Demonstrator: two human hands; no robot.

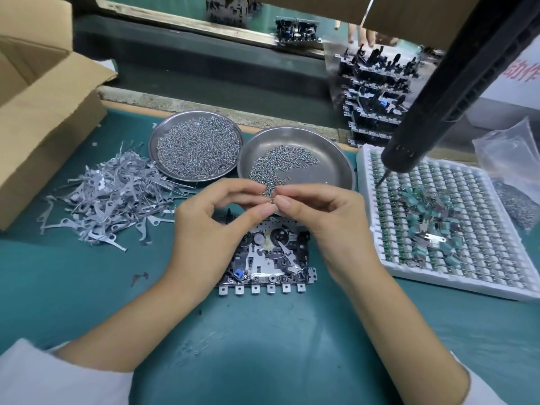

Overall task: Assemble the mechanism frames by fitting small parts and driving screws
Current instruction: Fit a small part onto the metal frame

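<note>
— What is the bench looking like?

— A teal mat [263,346] is covering it, with a cardboard box [43,118] sitting at the far left and a stack of finished-looking frames [377,92] standing at the back right. One mechanism frame [271,255] is lying flat on the mat, right under the hands.

— And the hands?

— Both are hovering above that frame, fingertips nearly meeting. The left hand [216,226] and the right hand [321,217] are each pinching at one tiny metal part [273,198] between them; what kind of part it is, I cannot tell.

— How far along?

— A thin metal lever is already sitting on the frame, so I judge this unit part-built. The small piece is not yet fitted, and the hanging screwdriver [455,92] is going unheld, so screws are likely still waiting.

— Supplies?

— Plenty: a full dish of springs [196,147], a dish of screws [295,160], a heap of levers [108,197] and a white tray [438,223].
</note>
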